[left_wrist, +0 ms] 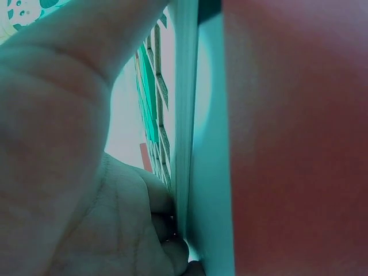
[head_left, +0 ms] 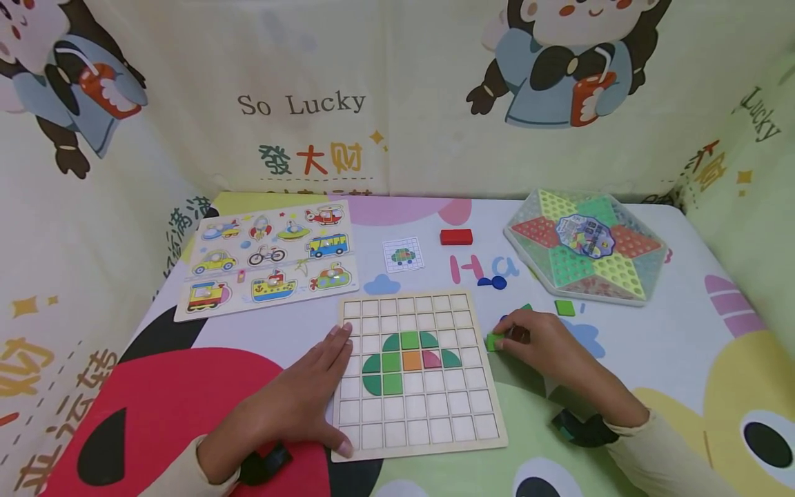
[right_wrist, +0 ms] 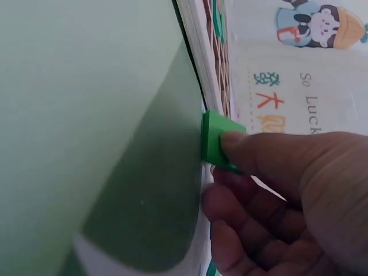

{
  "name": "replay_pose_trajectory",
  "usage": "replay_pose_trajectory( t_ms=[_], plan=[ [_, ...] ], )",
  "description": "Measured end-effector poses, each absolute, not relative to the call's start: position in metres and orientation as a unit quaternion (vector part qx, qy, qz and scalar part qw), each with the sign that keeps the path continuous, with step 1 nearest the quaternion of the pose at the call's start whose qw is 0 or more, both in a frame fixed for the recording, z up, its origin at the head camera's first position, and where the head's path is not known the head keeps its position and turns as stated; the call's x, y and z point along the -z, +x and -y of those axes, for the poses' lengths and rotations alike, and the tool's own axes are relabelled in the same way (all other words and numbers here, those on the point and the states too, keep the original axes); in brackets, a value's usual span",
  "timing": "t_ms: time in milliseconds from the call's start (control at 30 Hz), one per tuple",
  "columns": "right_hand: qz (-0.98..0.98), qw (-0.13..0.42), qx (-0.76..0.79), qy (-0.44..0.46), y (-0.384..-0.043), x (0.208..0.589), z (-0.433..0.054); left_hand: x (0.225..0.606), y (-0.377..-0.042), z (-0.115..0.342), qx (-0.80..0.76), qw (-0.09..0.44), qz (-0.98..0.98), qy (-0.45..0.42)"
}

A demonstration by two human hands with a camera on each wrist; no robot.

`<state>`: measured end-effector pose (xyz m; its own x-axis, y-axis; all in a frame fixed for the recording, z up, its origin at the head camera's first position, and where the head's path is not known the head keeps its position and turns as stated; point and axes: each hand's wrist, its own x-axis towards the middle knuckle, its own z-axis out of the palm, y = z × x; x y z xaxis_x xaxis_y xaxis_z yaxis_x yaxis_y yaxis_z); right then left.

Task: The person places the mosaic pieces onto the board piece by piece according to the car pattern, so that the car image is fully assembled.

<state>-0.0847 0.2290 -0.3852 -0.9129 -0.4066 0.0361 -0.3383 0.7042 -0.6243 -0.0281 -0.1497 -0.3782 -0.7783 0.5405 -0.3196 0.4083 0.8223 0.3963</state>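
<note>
A wooden grid board (head_left: 428,431) lies in front of the person, with green, orange and pink tiles set in its middle squares. The left hand (head_left: 292,393) rests along the board's left edge, fingers straight and thumb at the near corner. In the left wrist view the palm and fingers (left_wrist: 155,195) lie against that edge. Just right of the board, the right hand (head_left: 540,338) pinches a green square tile (right_wrist: 215,141) between thumb and fingers. Behind this hand, a dark green piece (head_left: 526,307) and a bit of blue are partly hidden.
A picture card (head_left: 403,255) and a red block (head_left: 456,237) lie behind the board. Blue pieces (head_left: 493,282) and another green square (head_left: 564,308) lie to the right. A vehicle puzzle board (head_left: 292,259) is at the back left, a hexagonal game box (head_left: 586,248) at the back right.
</note>
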Motion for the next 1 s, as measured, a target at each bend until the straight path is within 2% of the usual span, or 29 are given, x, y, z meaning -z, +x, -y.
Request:
replay_pose_trajectory(
  t_ms=[133, 400, 600, 867, 1000],
  plan=[
    [-0.916, 0.062, 0.329, -0.220, -0.086, 0.387, -0.229, 0.378, -0.028, 0.150, -0.152, 0.213, -0.931, 0.256],
    [-0.888, 0.046, 0.358, -0.284, -0.089, 0.381, -0.226, 0.379, -0.029, 0.149, -0.150, 0.211, -0.931, 0.258],
    [-0.876, 0.052, 0.384, -0.287, -0.090, 0.373, -0.215, 0.378, -0.029, 0.150, -0.150, 0.214, -0.930, 0.259],
    [-0.855, 0.106, 0.410, -0.300, -0.088, 0.372, -0.189, 0.379, -0.029, 0.151, -0.151, 0.216, -0.929, 0.258],
    [-0.848, 0.111, 0.415, -0.310, -0.087, 0.367, -0.179, 0.381, -0.029, 0.151, -0.151, 0.216, -0.930, 0.257]
  ],
)
